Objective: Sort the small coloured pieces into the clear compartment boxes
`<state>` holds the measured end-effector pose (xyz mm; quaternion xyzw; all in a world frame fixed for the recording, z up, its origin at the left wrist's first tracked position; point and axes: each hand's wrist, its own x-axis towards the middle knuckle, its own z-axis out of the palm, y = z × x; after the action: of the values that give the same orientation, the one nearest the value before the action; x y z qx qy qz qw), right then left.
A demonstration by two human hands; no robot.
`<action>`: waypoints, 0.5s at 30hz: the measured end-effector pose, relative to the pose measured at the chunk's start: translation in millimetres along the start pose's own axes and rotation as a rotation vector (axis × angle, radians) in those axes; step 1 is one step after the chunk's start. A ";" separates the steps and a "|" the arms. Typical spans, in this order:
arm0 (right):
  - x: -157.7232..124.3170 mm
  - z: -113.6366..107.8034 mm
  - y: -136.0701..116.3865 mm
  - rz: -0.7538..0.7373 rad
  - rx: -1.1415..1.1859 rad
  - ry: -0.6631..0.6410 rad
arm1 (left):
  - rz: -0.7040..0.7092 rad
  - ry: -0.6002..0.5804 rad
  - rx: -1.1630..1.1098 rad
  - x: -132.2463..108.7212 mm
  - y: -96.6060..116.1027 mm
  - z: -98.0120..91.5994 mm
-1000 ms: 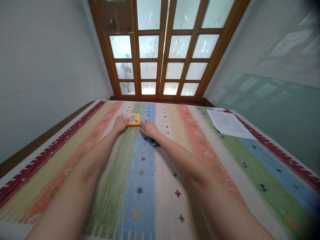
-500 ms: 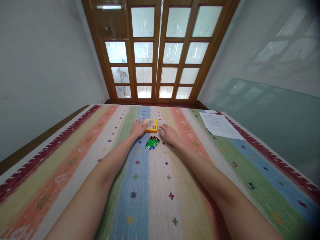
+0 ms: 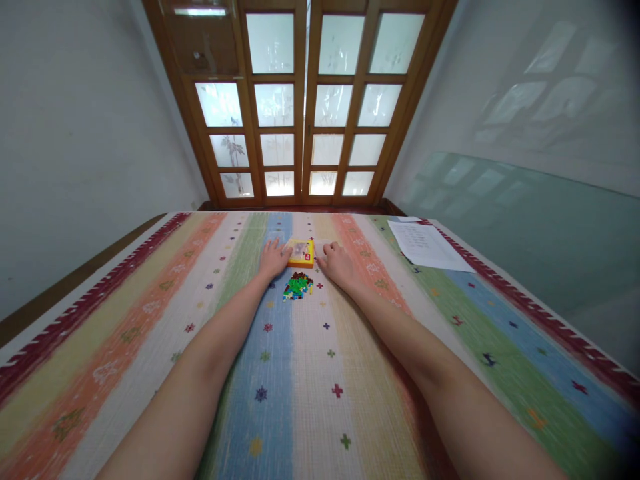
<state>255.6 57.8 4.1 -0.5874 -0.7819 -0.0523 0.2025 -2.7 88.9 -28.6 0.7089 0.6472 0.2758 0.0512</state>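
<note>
A small yellow box (image 3: 301, 254) with a picture on its top lies flat near the far middle of the table. My left hand (image 3: 274, 259) rests at its left side, fingers spread on the cloth and thumb against the box edge. To the right of the box, apart from it, is my right hand (image 3: 337, 264), fingers curled and pinched together. Something thin and see-through, like clear plastic (image 3: 323, 245), shows faintly at its fingertips. Just in front of the box sits a loose heap of tiny building bricks (image 3: 299, 286), mostly green with brown, blue, white and yellow.
A striped cloth (image 3: 315, 373) covers the table. Printed white paper (image 3: 427, 245) lies at the far right. A glass panel (image 3: 525, 220) leans by the right wall, and wooden doors with glass panes (image 3: 300, 133) stand behind the table.
The view has turned slightly to the right, so everything sits further left. My right hand's fingers have shifted a little away from me; the left hand stays against the box.
</note>
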 end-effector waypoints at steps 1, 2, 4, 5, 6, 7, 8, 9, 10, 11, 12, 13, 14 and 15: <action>0.4 0.1 2.0 0.012 -0.002 0.004 | 0.003 -0.001 -0.007 -0.1 -2.4 -1.2; 0.6 0.5 4.8 0.032 -0.001 0.011 | 0.007 -0.003 -0.013 -0.2 -4.9 -2.8; 0.7 1.6 12.5 0.083 0.006 0.032 | 0.033 -0.027 -0.032 -0.5 -9.4 -8.2; 0.7 2.2 17.6 0.107 0.013 0.043 | 0.053 -0.048 -0.051 -0.7 -11.4 -11.9; 0.7 2.7 23.1 0.128 0.021 0.050 | 0.068 -0.067 -0.080 -1.0 -13.6 -16.2; 0.7 3.0 28.9 0.142 0.031 0.054 | 0.075 -0.078 -0.119 -1.5 -16.1 -21.0; 0.7 3.2 34.4 0.149 0.040 0.057 | 0.068 -0.074 -0.167 -2.3 -19.2 -26.0; 0.8 3.2 39.4 0.151 0.047 0.058 | 0.042 -0.051 -0.218 -3.5 -23.2 -31.1; 0.8 3.0 43.3 0.147 0.051 0.061 | 0.000 -0.010 -0.263 -5.3 -28.1 -36.1; 1.0 2.6 45.8 0.137 0.053 0.064 | -0.051 0.032 -0.296 -7.5 -34.1 -40.7; 1.1 2.3 46.6 0.117 0.054 0.069 | -0.106 0.069 -0.314 -10.5 -40.9 -44.8; 1.3 2.0 45.8 0.084 0.058 0.075 | -0.164 0.105 -0.319 -14.0 -48.1 -48.5; 1.5 1.9 43.5 0.035 0.068 0.079 | -0.214 0.126 -0.319 -18.1 -55.4 -51.6; 1.8 2.1 39.9 -0.030 0.084 0.076 | -0.247 0.129 -0.313 -22.9 -62.3 -54.3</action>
<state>292.1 72.2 -3.4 -0.5641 -0.7838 -0.0449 0.2559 -83.1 61.6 -17.0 0.5884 0.6803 0.4094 0.1528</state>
